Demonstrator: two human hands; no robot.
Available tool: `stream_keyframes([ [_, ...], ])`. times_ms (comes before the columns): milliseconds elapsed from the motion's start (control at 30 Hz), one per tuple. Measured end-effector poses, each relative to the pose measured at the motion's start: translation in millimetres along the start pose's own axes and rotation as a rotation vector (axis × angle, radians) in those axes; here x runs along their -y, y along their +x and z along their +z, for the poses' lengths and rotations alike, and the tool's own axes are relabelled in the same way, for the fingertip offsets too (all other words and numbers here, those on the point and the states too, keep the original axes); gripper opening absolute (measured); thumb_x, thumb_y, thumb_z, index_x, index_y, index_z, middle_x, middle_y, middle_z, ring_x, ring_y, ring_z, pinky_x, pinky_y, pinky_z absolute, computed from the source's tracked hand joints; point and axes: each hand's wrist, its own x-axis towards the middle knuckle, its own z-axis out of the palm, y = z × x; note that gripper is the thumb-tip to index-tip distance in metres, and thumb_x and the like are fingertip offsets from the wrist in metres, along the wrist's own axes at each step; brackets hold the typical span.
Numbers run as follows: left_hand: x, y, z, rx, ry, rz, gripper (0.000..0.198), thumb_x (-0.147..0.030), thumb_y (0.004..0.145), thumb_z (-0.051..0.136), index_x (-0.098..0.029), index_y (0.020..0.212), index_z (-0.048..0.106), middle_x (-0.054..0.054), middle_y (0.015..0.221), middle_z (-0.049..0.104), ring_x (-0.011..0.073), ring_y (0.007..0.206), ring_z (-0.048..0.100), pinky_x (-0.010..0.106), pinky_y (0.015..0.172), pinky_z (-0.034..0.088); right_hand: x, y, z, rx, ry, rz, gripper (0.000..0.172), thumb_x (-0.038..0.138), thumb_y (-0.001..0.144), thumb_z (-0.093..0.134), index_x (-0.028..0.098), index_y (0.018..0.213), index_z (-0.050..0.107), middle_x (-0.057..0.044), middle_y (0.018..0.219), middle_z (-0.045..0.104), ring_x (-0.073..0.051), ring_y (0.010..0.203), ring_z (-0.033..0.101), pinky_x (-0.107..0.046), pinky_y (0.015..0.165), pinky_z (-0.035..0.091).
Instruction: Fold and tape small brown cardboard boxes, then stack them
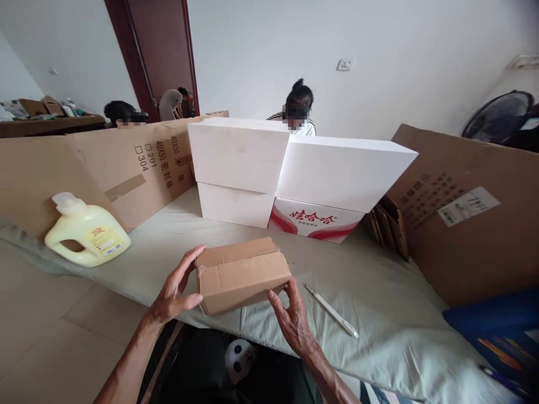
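Note:
A small brown cardboard box (244,278) sits between my hands near the front edge of the cloth-covered table, its top flaps meeting along a seam. My left hand (174,292) holds its left end, with the fingers behind the corner and the thumb at the front. At the right end, my right hand (290,317) grips the lower corner, thumb on the near side and some fingertips hidden behind the box. Just right of that hand lies a slim white utility knife (332,311), touched by neither hand.
White boxes (240,157) stand stacked behind the box, one with red print (318,219). Large cardboard sheets (138,168) flank the table. A pale yellow jug (90,233) stands left; a blue bag (501,331) lies right. A person (298,106) is beyond the stack.

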Motion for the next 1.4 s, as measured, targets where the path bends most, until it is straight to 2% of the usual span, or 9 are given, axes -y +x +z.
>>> stream_keyframes([
  [133, 6.1, 15.1, 0.3, 0.006, 0.103, 0.002, 0.102, -0.059, 0.082, 0.082, -0.025, 0.170, 0.045, 0.013, 0.182, 0.035, 0.0461, 0.169, 0.029, 0.058, 0.138, 0.029, -22.6, -12.5, -10.8, 0.023, -0.187, -0.122, 0.046, 0.051, 0.112, 0.057, 0.027, 0.151, 0.060, -0.013, 0.149, 0.066, -0.027, 0.135, 0.066, -0.041, 0.109, 0.059],
  [267, 7.4, 13.0, 8.1, -0.028, 0.085, -0.048, 0.100, -0.058, 0.084, 0.081, -0.025, 0.170, 0.042, 0.015, 0.177, 0.042, 0.0448, 0.162, 0.042, 0.058, 0.136, 0.034, -60.8, -15.6, -59.8, -0.006, -0.507, -0.258, 0.037, 0.045, 0.114, 0.054, 0.024, 0.141, 0.067, -0.015, 0.138, 0.071, -0.030, 0.129, 0.068, -0.047, 0.110, 0.058],
  [467, 4.7, 7.2, 7.0, -0.022, 0.149, -0.005, 0.093, -0.059, 0.090, 0.078, -0.028, 0.169, 0.042, 0.013, 0.176, 0.040, 0.0441, 0.163, 0.039, 0.056, 0.133, 0.037, -118.1, -27.3, -140.4, 0.069, -0.973, -0.079, 0.032, 0.043, 0.110, 0.053, 0.019, 0.119, 0.072, -0.017, 0.113, 0.073, -0.032, 0.103, 0.068, -0.044, 0.087, 0.056],
  [600, 3.8, 3.9, 6.0, 0.004, 0.148, 0.000, 0.097, -0.059, 0.088, 0.081, -0.029, 0.171, 0.039, 0.013, 0.177, 0.038, 0.0444, 0.164, 0.036, 0.059, 0.135, 0.032, -130.7, -34.8, -149.9, 0.167, -0.970, 0.075, 0.019, 0.032, 0.104, 0.054, 0.022, 0.100, 0.069, -0.014, 0.100, 0.071, -0.031, 0.096, 0.067, -0.040, 0.079, 0.052],
  [800, 1.0, -0.6, 7.5, -0.006, 0.179, -0.019, 0.098, -0.054, 0.087, 0.082, -0.031, 0.171, 0.039, 0.012, 0.178, 0.037, 0.0437, 0.165, 0.035, 0.059, 0.134, 0.034, -122.5, -27.1, -145.1, 0.148, -0.899, 0.124, 0.019, 0.029, 0.103, 0.044, 0.025, 0.090, 0.057, -0.012, 0.094, 0.070, -0.029, 0.089, 0.067, -0.039, 0.075, 0.049],
  [933, 0.3, -3.3, 8.5, -0.017, 0.197, -0.024, 0.098, -0.050, 0.085, 0.081, -0.029, 0.171, 0.039, 0.012, 0.179, 0.037, 0.0443, 0.165, 0.034, 0.059, 0.135, 0.033, -97.6, -6.9, -146.6, 0.088, -0.695, 0.158, 0.028, 0.045, 0.109, 0.038, 0.024, 0.103, 0.057, -0.002, 0.077, 0.064, -0.022, 0.069, 0.062, -0.034, 0.065, 0.048],
  [1067, 0.4, -5.5, 10.2, -0.011, 0.193, -0.022, 0.100, -0.046, 0.083, 0.083, -0.030, 0.171, 0.039, 0.011, 0.179, 0.036, 0.0435, 0.164, 0.036, 0.060, 0.137, 0.030, -31.9, 27.2, -141.3, 0.066, -0.396, 0.150, 0.041, 0.060, 0.110, 0.046, 0.023, 0.108, 0.065, 0.001, 0.076, 0.061, -0.018, 0.068, 0.058, -0.030, 0.062, 0.047],
  [1267, -5.7, -9.0, 12.1, -0.008, 0.184, -0.006, 0.100, -0.041, 0.081, 0.083, -0.030, 0.171, 0.039, 0.010, 0.180, 0.034, 0.0422, 0.168, 0.031, 0.058, 0.138, 0.030, 95.9, 71.8, -103.5, 0.477, -0.304, -0.088, 0.040, 0.054, 0.115, 0.048, 0.023, 0.110, 0.073, 0.000, 0.082, 0.068, -0.015, 0.072, 0.061, -0.029, 0.069, 0.046],
  [1400, -10.4, -11.5, 11.5, 0.030, 0.198, -0.019, 0.100, -0.039, 0.083, 0.081, -0.032, 0.172, 0.036, 0.009, 0.180, 0.032, 0.0419, 0.167, 0.032, 0.056, 0.138, 0.032, 132.3, 89.7, -66.2, 0.710, -0.347, -0.209, 0.041, 0.050, 0.118, 0.044, 0.023, 0.107, 0.072, -0.001, 0.087, 0.070, -0.014, 0.072, 0.058, -0.029, 0.069, 0.041],
])
